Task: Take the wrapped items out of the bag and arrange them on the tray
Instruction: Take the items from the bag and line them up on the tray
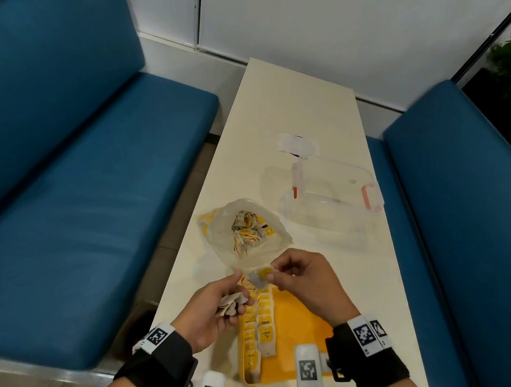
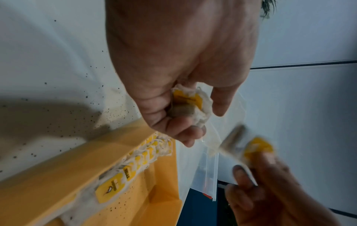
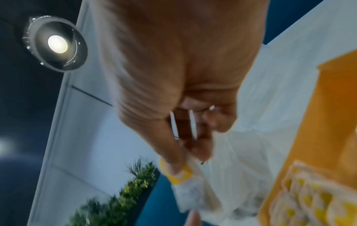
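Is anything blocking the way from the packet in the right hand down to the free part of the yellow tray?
Nothing visible does. The right hand pinches a packet above the tray's far end; the rows of packets fill only its left side, and the left hand is off to the left.

**Materials and finishes**

Tray [image 1: 298, 325]: yellow plastic, smooth, faint sheen. Bag [image 1: 251, 225]: thin translucent plastic film, crinkled, slightly glossy. Wrapped items [image 1: 264, 322]: white fibrous paper, matt, with glossy yellow printed tags. Clear container [image 1: 331, 197]: transparent hard plastic, glossy, pink clasps. Table [image 1: 300, 99]: cream laminate, smooth, satin. Benches [image 1: 85, 168]: blue upholstery, smooth, low sheen. Wrist straps [image 1: 159, 369]: black matt cloth.
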### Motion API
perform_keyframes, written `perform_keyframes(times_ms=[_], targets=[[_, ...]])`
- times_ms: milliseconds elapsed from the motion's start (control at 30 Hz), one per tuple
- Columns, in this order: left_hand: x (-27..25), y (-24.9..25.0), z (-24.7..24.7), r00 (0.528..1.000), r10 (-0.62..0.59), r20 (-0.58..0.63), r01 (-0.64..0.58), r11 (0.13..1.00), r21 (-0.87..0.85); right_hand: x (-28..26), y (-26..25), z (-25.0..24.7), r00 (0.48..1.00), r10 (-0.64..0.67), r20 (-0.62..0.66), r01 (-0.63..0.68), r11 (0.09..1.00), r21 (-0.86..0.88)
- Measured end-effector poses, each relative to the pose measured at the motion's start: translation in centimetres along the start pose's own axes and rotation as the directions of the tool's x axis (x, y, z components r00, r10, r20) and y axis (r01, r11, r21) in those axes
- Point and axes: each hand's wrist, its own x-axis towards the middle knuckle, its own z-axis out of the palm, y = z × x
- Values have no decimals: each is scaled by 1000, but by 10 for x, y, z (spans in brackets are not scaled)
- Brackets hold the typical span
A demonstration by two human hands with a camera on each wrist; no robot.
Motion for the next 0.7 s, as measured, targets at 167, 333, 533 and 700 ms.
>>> perform_keyframes(times_ms=[167,333,533,700], targets=[[-2,1,0,980,176,-93,-149,959,242,3,10,-5,992,110,68,-82,941,-330],[-7,3,5,946,325,11,-285,812,510,-1,11,0,985,126,121,-93,964,-248],[-7,-1,11,912,406,58,-358,720,594,-8,11,11,989,130,66,-126,990,-56],[-4,-6,7,899,437,2,-343,702,624,-18,16,17,973,219,78,-227,966,126]])
